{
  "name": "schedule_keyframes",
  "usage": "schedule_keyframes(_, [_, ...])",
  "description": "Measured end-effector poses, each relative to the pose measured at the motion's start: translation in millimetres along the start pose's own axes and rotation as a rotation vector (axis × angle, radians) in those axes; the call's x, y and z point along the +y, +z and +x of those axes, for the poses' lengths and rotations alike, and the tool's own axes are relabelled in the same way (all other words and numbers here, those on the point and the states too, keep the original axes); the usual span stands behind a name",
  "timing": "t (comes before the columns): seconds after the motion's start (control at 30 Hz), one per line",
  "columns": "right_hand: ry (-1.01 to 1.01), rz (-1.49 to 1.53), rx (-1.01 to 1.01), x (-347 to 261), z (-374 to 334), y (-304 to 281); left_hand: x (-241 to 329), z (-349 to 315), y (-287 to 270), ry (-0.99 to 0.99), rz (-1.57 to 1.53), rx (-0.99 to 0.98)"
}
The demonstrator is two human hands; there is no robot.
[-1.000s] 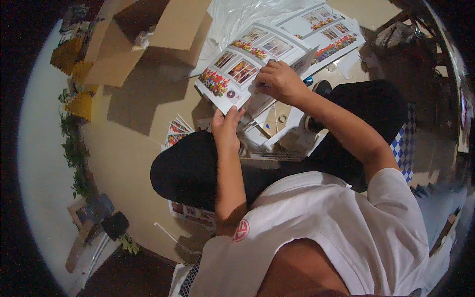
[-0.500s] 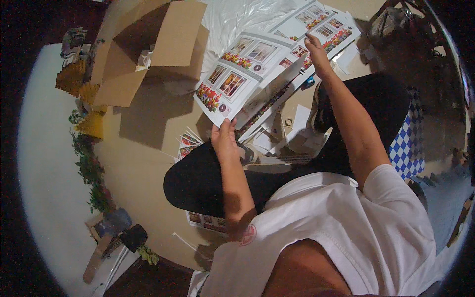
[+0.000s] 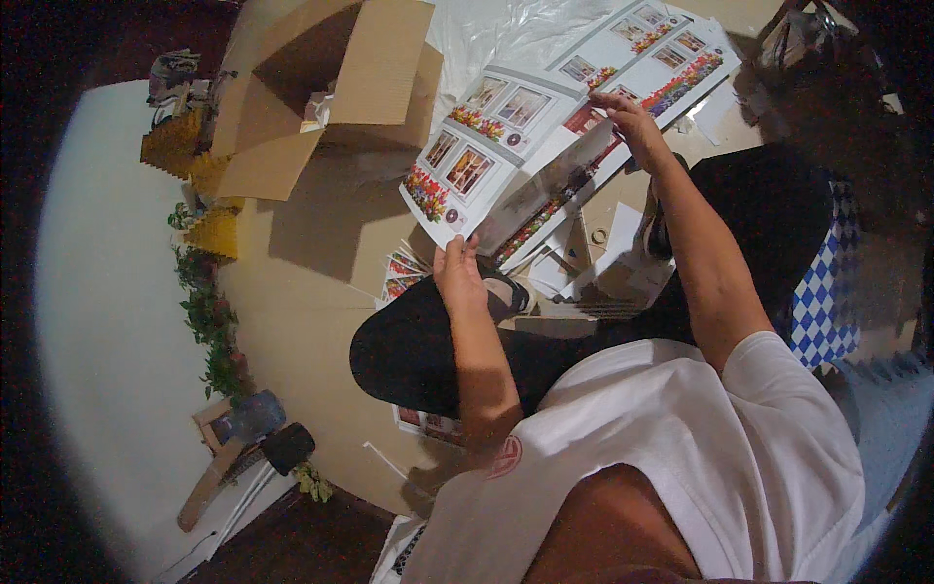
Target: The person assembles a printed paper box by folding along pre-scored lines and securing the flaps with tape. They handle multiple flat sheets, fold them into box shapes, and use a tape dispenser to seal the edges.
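A large glossy printed sheet (image 3: 449, 200), with window pictures and red tulips, is raised at a tilt in front of me. My left hand (image 3: 460, 273) pinches its near corner between thumb and fingers. At the sheet's far right edge is my right hand (image 3: 632, 129), fingers closed on the margin; the exact grip is partly hidden. The sheet's right side curls up and shows a greyish underside. Beneath and beyond it lie more printed sheets (image 3: 705, 60) with similar pictures and flowers.
An open cardboard box (image 3: 381, 73) stands at the far left, beside white plastic sheeting (image 3: 467, 29). A tape roll (image 3: 599, 236) and paper scraps lie between my legs. Narrow printed strips (image 3: 401, 282) are by my left knee. Blue-white chequered material (image 3: 822, 292) is at right.
The whole view has shifted slightly rightward. My right hand has moved a little nearer along the sheet's edge, its fingers now pointing left. The left hand keeps its corner.
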State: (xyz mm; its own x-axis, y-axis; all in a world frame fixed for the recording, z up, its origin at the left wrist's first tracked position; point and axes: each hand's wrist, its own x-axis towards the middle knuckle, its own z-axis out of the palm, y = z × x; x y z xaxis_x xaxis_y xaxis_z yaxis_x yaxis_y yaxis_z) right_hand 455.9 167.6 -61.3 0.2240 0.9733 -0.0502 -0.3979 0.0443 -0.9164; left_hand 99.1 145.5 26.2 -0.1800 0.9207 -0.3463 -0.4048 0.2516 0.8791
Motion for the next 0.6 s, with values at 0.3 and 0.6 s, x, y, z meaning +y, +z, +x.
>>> schedule_keyframes(0.3, [-0.018,0.000,0.114,14,1,9,-13,11,-3,0.032,0.177,0.019])
schedule_keyframes(0.6, [0.038,-0.098,0.167,42,0,3,-26,26,-18,0.045,0.197,0.029])
